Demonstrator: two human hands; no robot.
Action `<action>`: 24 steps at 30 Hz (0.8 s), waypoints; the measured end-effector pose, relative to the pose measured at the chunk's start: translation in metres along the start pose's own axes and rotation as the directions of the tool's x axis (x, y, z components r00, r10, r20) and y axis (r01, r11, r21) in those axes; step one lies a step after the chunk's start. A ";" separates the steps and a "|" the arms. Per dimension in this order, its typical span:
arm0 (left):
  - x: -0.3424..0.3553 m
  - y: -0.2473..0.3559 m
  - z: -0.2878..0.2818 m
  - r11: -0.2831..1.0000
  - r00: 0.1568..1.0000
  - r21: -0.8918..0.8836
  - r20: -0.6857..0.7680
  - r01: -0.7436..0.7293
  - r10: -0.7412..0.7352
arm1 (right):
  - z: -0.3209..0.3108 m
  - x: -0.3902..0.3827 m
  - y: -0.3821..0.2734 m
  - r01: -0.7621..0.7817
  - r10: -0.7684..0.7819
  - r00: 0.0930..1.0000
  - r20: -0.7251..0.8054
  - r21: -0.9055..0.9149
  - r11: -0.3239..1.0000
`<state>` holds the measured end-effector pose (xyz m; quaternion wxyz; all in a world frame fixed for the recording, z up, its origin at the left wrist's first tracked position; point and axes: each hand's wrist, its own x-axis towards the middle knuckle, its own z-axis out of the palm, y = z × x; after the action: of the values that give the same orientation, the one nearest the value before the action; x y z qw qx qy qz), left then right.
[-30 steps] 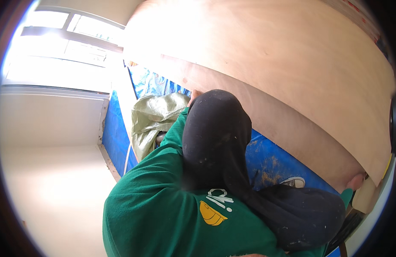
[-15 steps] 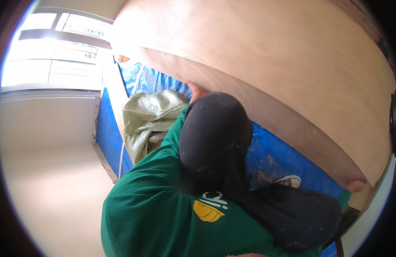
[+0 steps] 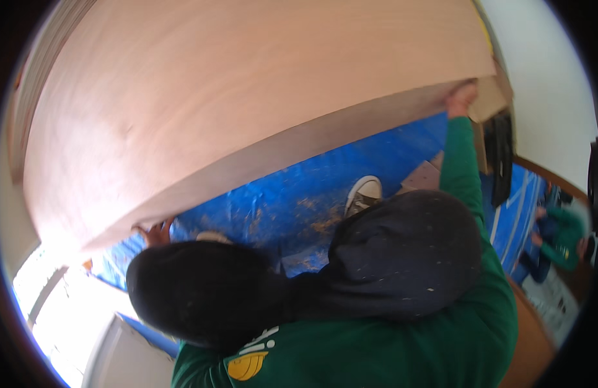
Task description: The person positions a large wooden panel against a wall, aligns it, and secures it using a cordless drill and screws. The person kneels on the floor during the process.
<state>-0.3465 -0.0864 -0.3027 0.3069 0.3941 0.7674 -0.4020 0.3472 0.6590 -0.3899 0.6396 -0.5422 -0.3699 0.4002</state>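
Note:
A large pale plywood sheet point(image 3: 266, 84) fills the upper part of the view, with a darker band of board point(image 3: 299, 143) showing beneath its near edge. My left hand point(image 3: 156, 234) holds the board's near edge toward the left end, fingers partly showing beside my knee. At the right end, my right hand point(image 3: 463, 99) grips the same edge, its arm stretched forward and its fingers slightly blurred. I squat close to the board, with both knees in dark trousers between my arms.
A blue tarp point(image 3: 273, 200), dusty with brown debris, covers the floor under my sneaker point(image 3: 364, 194). Beyond my right arm are a black object point(image 3: 501, 158) and a white wall point(image 3: 545, 71). Another person in a green shirt point(image 3: 564, 236) is at far right. Bright window light enters at lower left.
My view has swung to the right, so the window and pale green sack have left it or slid aside. Both hands stay at the board's near edge; my right arm now shows fully.

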 end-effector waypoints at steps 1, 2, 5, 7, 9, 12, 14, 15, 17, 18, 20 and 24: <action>0.008 -0.010 -0.002 0.997 0.998 -0.060 -0.040 0.038 -0.041 | 0.015 -0.019 -0.020 -0.024 0.024 1.000 -0.009 -0.008 1.000; 0.014 -0.021 -0.003 0.989 0.983 -0.103 -0.139 0.103 -0.116 | 0.032 -0.036 -0.036 -0.040 0.040 0.994 -0.104 -0.001 0.999; 0.025 -0.046 -0.007 0.952 0.927 -0.238 -0.275 0.193 -0.257 | 0.057 -0.069 -0.067 -0.095 0.087 0.982 -0.169 -0.038 0.995; 0.025 -0.057 -0.012 0.909 0.898 -0.356 -0.292 0.218 -0.330 | 0.065 -0.071 -0.067 -0.066 0.076 0.984 -0.161 0.066 0.996; 0.019 -0.063 -0.022 0.854 0.867 -0.470 -0.305 0.223 -0.394 | 0.066 -0.067 -0.057 0.033 -0.010 0.987 -0.158 0.147 0.989; 0.002 -0.064 -0.040 0.636 0.825 -0.756 -0.256 0.154 -0.505 | 0.063 -0.058 -0.047 -0.027 0.041 0.974 -0.222 0.069 0.997; -0.016 -0.062 -0.052 0.227 0.809 -0.973 -0.110 0.029 -0.577 | 0.063 -0.059 -0.049 -0.009 0.029 0.979 -0.201 0.101 0.995; -0.030 -0.061 -0.059 -0.019 0.804 -0.999 -0.021 -0.040 -0.594 | 0.063 -0.061 -0.053 0.006 0.017 0.987 -0.162 0.138 0.990; -0.052 -0.048 -0.077 -0.519 0.845 -0.838 0.149 -0.168 -0.513 | 0.067 -0.064 -0.061 -0.069 0.082 0.977 -0.195 0.070 0.995; -0.065 -0.042 -0.087 -0.685 0.873 -0.709 0.216 -0.168 -0.438 | 0.067 -0.066 -0.062 -0.106 0.110 0.974 -0.200 0.030 0.994; -0.084 -0.025 -0.112 -0.897 0.918 -0.424 0.294 -0.124 -0.266 | 0.068 -0.068 -0.061 -0.007 0.016 0.983 -0.182 0.050 0.999; -0.084 0.007 -0.161 -0.993 0.935 0.118 0.348 0.030 0.069 | 0.062 -0.059 -0.042 0.045 -0.051 0.988 -0.143 -0.043 0.998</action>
<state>-0.3225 0.0240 -0.1606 -0.3176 0.4704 -0.4148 -0.7112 0.2713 0.6264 -0.3424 0.6632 -0.5732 -0.3435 0.3371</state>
